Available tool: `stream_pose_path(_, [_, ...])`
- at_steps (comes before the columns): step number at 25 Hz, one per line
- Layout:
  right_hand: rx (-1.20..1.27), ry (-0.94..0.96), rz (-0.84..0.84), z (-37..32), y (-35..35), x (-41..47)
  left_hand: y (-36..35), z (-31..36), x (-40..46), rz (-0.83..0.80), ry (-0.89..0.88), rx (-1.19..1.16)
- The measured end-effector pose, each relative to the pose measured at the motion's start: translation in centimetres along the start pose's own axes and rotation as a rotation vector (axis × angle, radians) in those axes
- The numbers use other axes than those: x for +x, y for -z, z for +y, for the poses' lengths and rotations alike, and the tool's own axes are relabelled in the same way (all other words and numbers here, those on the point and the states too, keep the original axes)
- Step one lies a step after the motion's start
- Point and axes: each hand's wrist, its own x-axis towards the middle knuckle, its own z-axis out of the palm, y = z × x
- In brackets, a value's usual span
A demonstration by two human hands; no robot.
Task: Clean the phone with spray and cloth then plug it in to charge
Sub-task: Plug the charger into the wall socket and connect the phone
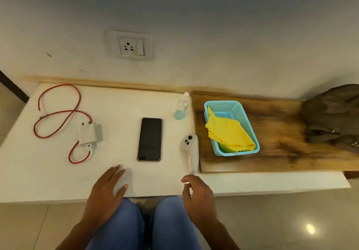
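Observation:
A black phone [149,139] lies screen up in the middle of the white table top [116,102]. A small clear spray bottle [182,107] with bluish liquid stands behind it to the right. A folded yellow cloth [229,131] lies in a light-blue plastic basket [245,113] on the wooden surface. A white charger [88,134] with a red cable [58,112] lies left of the phone. A wall socket [131,46] sits above the table. My left hand [105,189] rests flat near the front edge. My right hand [198,193] hovers with loosely curled fingers, holding nothing.
A white handheld controller [190,148] lies at the table's right edge, just ahead of my right hand. A brown bag [332,115] sits at the far right of the wooden surface [281,146]. My knees in blue jeans are below the front edge.

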Motion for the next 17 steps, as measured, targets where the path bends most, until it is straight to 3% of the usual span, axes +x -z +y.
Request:
stream_pose_path(4, [0.081, 0.035, -0.028, -0.5, -1.5, 0.9, 1.4, 0.1, 0.5, 0.057, 0.090, -0.092])
stream_pose_path(8, [0.082, 0.047, -0.089, -1.2, -2.3, 1.8, 4.9, 0.0, 4.6, 0.373, 0.246, -0.027])
stream_pose_path(10, [0.092, 0.120, -0.066, -1.5, -2.8, 1.9, 6.8, -1.1, 7.3, 0.433, 0.423, -0.051])
stream_pose_path(13, [0.067, 0.234, -0.014, -0.5, -4.3, 2.1, 8.3, -2.7, 10.5, 0.313, 0.620, -0.053])
stream_pose_path(17, [0.079, 0.331, 0.045, -1.1, -5.3, 2.0, 8.8, -2.7, 12.3, 0.184, 0.659, 0.118])
